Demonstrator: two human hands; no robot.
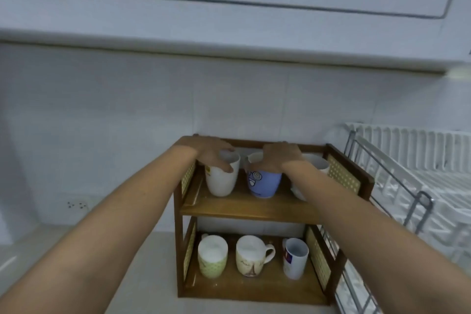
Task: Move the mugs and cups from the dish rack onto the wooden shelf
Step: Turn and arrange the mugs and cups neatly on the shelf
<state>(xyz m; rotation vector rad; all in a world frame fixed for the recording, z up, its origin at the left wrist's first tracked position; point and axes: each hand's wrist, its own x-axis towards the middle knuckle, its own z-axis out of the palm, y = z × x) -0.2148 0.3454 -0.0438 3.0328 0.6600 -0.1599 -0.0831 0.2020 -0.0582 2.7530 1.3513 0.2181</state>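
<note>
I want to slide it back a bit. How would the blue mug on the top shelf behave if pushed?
The blue mug looks glazed and rigid, so it would probably slide on the wooden shelf rather than flex. It looks taller than its base, so a high push might tip it. Likely breakable, and the white mug stands close.

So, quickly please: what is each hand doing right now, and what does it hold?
Left hand: closed on the white mug, top of the wooden shelf.
Right hand: closed on the blue mug, same level.
</note>
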